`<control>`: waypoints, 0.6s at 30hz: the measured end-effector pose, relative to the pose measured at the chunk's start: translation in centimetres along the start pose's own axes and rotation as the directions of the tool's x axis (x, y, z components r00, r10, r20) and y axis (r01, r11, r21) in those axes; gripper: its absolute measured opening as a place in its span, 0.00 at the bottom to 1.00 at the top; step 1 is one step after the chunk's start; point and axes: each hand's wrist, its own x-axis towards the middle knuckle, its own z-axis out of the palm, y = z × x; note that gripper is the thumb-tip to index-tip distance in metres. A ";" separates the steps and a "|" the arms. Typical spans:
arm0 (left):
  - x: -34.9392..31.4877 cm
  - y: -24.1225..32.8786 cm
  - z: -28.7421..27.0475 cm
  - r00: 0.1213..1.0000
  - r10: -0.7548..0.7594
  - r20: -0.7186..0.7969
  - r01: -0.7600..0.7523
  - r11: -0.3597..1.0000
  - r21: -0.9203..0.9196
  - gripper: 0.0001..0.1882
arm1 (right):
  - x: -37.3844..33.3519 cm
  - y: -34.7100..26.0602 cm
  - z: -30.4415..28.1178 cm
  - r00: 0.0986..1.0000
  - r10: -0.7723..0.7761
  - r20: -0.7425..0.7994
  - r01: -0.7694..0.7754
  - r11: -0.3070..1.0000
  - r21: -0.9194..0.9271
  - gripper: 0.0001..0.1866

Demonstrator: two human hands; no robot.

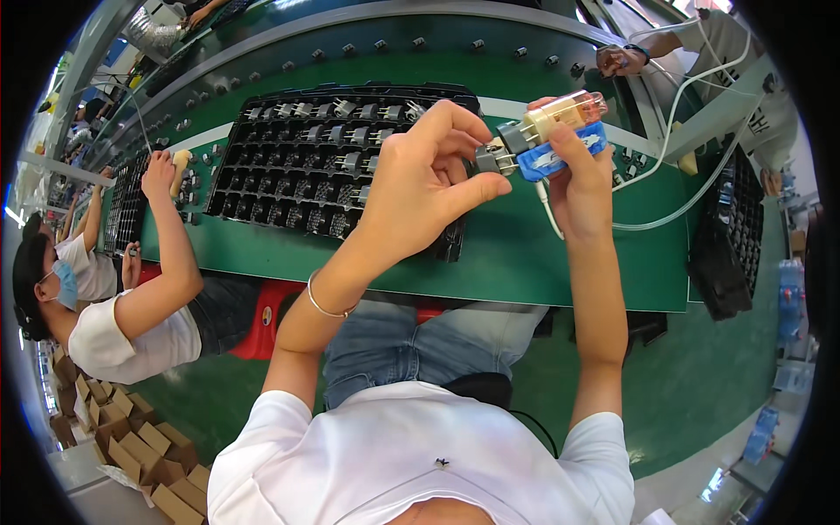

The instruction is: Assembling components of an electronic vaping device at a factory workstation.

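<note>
My left hand (404, 185) pinches a small grey plug-like part (495, 159) with metal prongs between thumb and index finger. That part meets the grey front end of a hand-held device (558, 119) with a cream body and a clear rounded end. Beneath the device sits a blue block (535, 164). My right hand (584, 194) is wrapped round the device and the block, and a thin white hose (551, 210) runs down beside it. Left of my hands lies a black compartment tray (284, 208) with several grey pronged parts in its upper rows.
Small parts (381, 44) sit spaced along a green belt beyond the table. At the left, a person (131, 324) works at another tray. A co-worker's hand (619, 61) is at the upper right. More black trays (731, 236) stand right; cardboard boxes (144, 455) lie lower left.
</note>
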 end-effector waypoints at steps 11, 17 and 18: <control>-1.1 -1.3 -2.7 0.991 -0.111 -0.076 0.075 0.923 -0.378 0.16 | 3.2 0.7 -6.9 0.945 -0.286 -0.160 0.093 0.702 -0.706 0.17; -2.1 -4.3 -4.7 0.979 -0.128 -0.157 0.063 0.929 -0.364 0.12 | 3.7 4.2 -8.4 0.939 -0.345 -0.019 0.126 0.393 -0.911 0.28; -2.1 -4.5 -4.7 0.977 -0.156 -0.147 0.089 0.919 -0.383 0.12 | 3.7 4.4 -7.9 0.957 -0.287 -0.038 0.084 0.399 -0.913 0.27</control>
